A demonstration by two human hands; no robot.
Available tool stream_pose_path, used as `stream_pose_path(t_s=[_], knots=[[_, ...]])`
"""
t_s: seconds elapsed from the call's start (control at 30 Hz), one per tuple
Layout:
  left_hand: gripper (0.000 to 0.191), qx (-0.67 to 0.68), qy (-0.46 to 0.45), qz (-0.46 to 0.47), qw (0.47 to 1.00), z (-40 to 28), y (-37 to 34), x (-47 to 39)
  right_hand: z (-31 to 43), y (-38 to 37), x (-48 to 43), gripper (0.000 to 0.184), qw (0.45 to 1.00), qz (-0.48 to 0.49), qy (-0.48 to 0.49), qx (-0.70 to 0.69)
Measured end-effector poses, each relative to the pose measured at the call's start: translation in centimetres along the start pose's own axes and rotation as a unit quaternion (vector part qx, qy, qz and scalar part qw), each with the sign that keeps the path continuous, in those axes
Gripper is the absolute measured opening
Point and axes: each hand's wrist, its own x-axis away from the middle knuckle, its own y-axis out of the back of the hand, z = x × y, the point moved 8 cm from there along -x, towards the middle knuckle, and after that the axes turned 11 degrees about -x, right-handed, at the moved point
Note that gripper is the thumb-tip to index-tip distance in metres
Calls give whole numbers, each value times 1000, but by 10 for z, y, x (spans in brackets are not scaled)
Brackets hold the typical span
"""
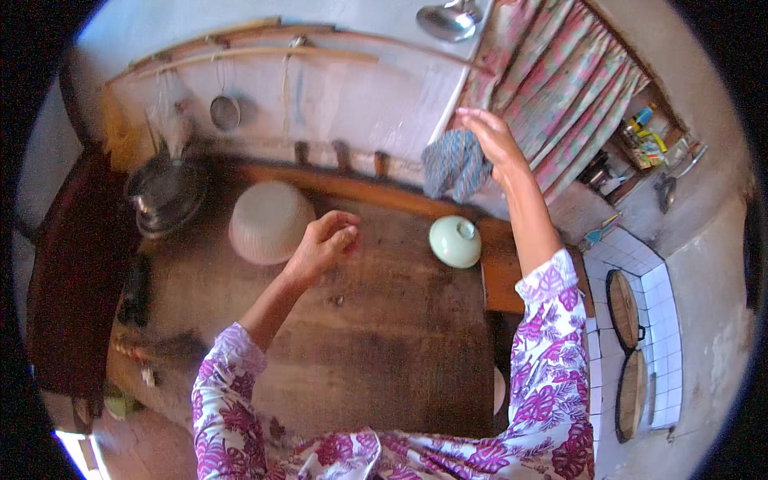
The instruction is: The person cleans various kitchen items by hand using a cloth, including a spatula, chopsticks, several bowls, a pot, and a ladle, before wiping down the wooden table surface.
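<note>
My right hand (493, 143) is raised near the wall beside the curtain, with a grey-blue knitted cloth (455, 163) hanging at its palm and fingers. Over the brown wooden table (372, 348), my left hand (327, 243) has its fingers curled; whether anything small lies within them cannot be told. Just left of that hand, a large pale ribbed bowl (270, 222) rests upside down. Below the cloth, a pale green bowl (455, 241) also lies upside down, its foot ring showing.
A dark metal pot (165, 195) stands at the table's far left corner. A small strainer (225, 113) and a ladle (450, 23) hang on the wall. Right of the table are a floral curtain (558, 78), open shelves and a tiled stove with round wooden lids (624, 309).
</note>
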Motion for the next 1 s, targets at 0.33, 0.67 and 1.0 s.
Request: stream_pose_path(t_s=[0.33,0.67,1.0], knots=[[29,98,117,-29,988,104,-96,58,-159,-22,164,23,978,67,-153,-127],[30,28,171,-42,984,131,-140,64,-231,-50,225,21,915,127,-284,-256],[29,18,277,-199,940,180,-100,141,-214,-36,234,23,967,166,-120,-152]])
